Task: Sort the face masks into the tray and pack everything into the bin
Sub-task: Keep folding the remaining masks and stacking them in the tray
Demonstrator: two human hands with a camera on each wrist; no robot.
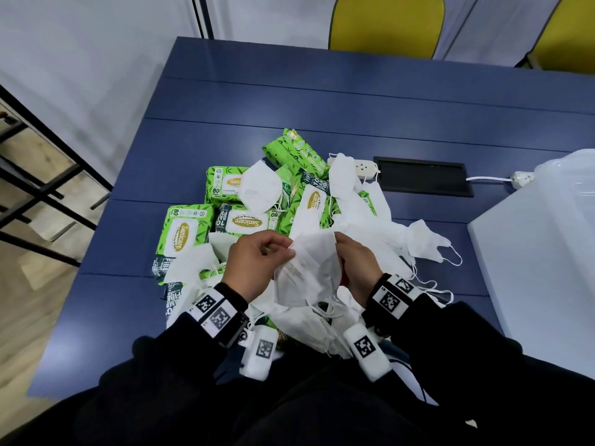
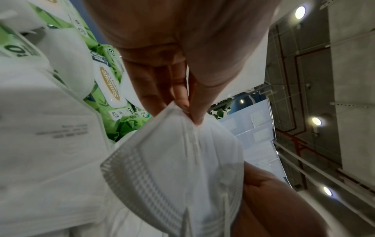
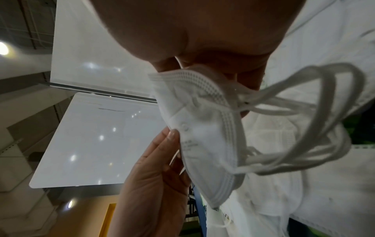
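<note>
Both hands share the grip on one folded white fabric face mask (image 1: 307, 268): we note the left hand (image 1: 257, 262) pinching its upper edge between thumb and fingertips, and the right hand (image 1: 355, 263) curled around its opposite side. It hangs above a heap of white masks (image 1: 380, 230) and green wet-wipe packs (image 1: 190, 233) on the dark blue surface (image 1: 289, 91). Its white elastic ear loops (image 3: 316, 115) dangle free. At the right edge sits a translucent plastic bin (image 1: 547, 252).

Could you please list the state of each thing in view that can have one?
White folded face mask: lifted above the pile, held by both hands.
Left hand: pinching the mask's edge.
Right hand: gripping the mask's other side.
Green wet-wipe packs: heaped on the blue table, lids closed.
Loose white masks: unsorted.
</note>
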